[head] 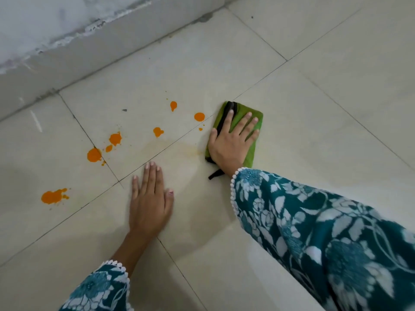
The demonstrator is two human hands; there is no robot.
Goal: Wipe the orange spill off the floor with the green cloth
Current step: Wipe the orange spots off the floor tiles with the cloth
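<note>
1. The right hand presses flat, fingers spread, on the folded green cloth — weight for scrubbing.
2. The orange spill lies in drops to that hand's left.
3. The left hand rests open on the floor — probably a brace.

Pale tiled room corner

A tiled skirting runs under a scuffed white wall; a small dark speck lies near it, another speck farther off.

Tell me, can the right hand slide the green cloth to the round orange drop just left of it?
Probably yes: the right hand lies flat on the green cloth, and only bare tile separates it from the orange drop.
</note>
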